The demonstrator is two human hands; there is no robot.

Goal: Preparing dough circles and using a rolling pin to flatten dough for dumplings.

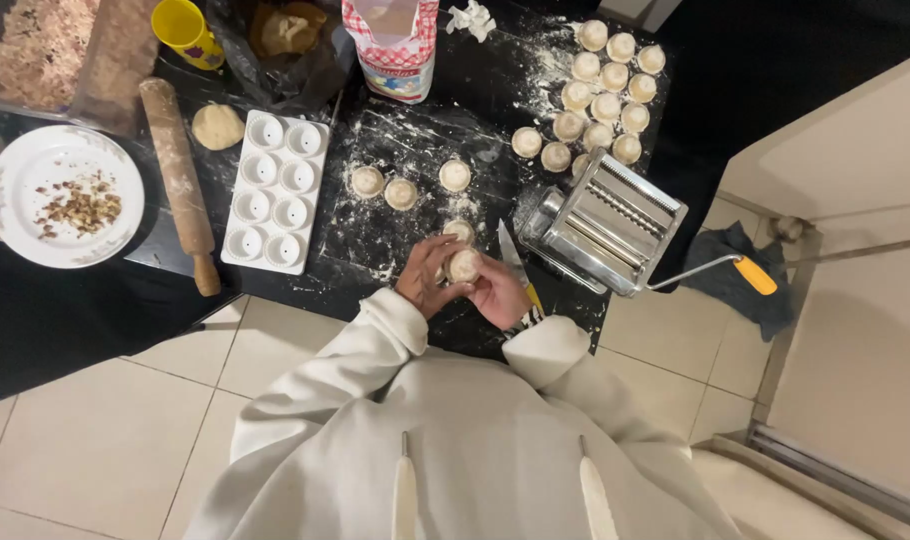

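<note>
- Both hands meet over counter (395, 130) edge: left hand (427, 285) & right hand (497, 295) cupped around one round dough piece (464, 265), each grip clenched on it.
- Just behind: another dough round (459, 230); knife (510, 255) beside right hand.
- Right: metal pasta roller (605, 222) w/ yellow-handled crank.
- Mid counter: 3 rounds in a row (401, 193) on floured black top.
- Left: white mould tray (276, 192), rolling pin (180, 180), dough ball (218, 126), plate (25, 170) w/ chopped nuts.
- Far: flour bag (395, 45), yellow cup (187, 32), batch of finished rounds (600, 95) at far right.
</note>
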